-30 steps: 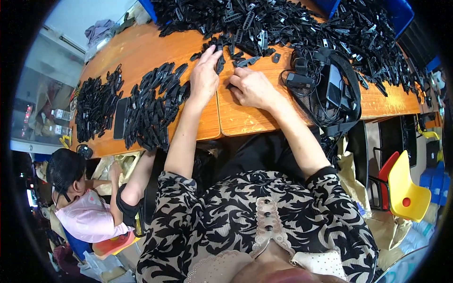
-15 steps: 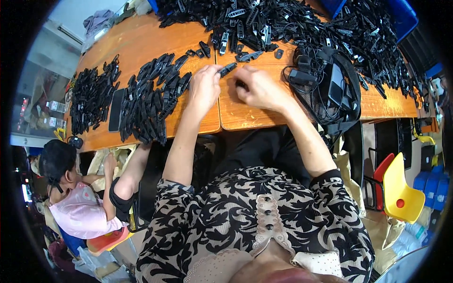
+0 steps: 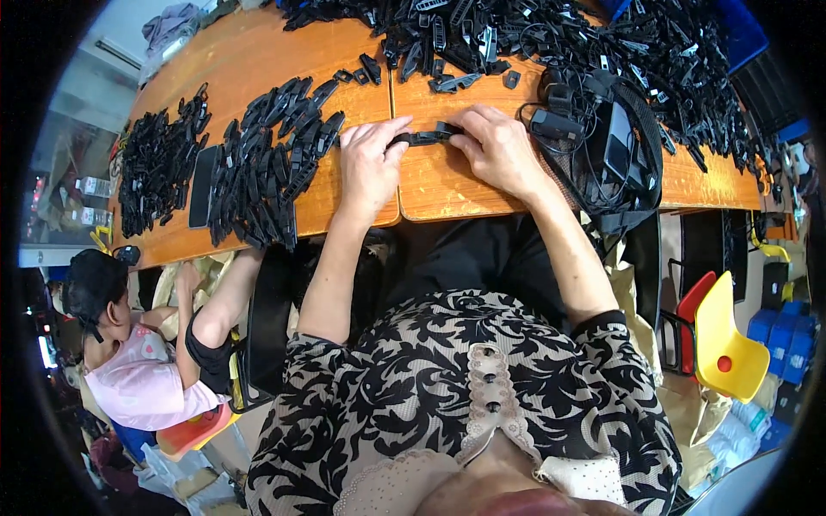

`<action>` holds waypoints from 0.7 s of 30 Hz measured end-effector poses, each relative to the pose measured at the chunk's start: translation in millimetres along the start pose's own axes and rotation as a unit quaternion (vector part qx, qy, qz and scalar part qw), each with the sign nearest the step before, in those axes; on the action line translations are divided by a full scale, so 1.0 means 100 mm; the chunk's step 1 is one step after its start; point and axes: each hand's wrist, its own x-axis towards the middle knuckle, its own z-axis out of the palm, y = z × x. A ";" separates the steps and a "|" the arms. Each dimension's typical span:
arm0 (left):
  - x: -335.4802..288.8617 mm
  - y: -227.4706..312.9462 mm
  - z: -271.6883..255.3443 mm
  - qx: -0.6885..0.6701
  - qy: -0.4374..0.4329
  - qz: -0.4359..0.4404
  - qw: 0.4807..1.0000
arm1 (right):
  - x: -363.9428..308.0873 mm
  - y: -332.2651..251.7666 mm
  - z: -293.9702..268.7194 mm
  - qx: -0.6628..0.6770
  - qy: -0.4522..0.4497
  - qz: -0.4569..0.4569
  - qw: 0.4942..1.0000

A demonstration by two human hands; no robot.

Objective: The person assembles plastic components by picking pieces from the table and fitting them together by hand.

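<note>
Between my two hands is a long, narrow black plastic part [image 3: 425, 138], held level just over the table. My left hand [image 3: 370, 165] pinches its left end. At its right end, the fingers of my right hand [image 3: 497, 148] are closed on it. Fingers cover both ends, so its full shape is hidden. Left of my left hand lies a heap of similar long black plastic parts [image 3: 280, 163]. Beyond my hands, a few small black pieces [image 3: 454, 83] lie near the edge of a much larger pile [image 3: 525, 39].
The wooden table [image 3: 249, 64] spans the view, with a seam between two tops. A phone [image 3: 203, 187] lies between two heaps, the farther left one [image 3: 159, 163] of smaller parts. At right sits a mesh bag [image 3: 615, 155] with cables. A person [image 3: 146, 353] sits at left; a yellow chair [image 3: 731, 340] stands right.
My right hand has come in from slightly apart and now grips the right end of the black part. The part has turned from slanting to nearly level between both hands.
</note>
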 end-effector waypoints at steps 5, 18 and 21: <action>0.03 -0.04 -0.01 -0.016 -0.011 -0.014 1.000 | 0.12 0.04 0.10 0.039 -0.034 -0.075 0.996; 0.04 -0.04 0.00 -0.007 -0.011 0.023 1.000 | 0.25 -0.07 0.27 0.012 -0.042 -0.132 0.990; 0.04 -0.07 -0.01 0.008 -0.009 0.033 0.999 | 0.25 -0.09 0.34 0.042 -0.013 -0.122 0.991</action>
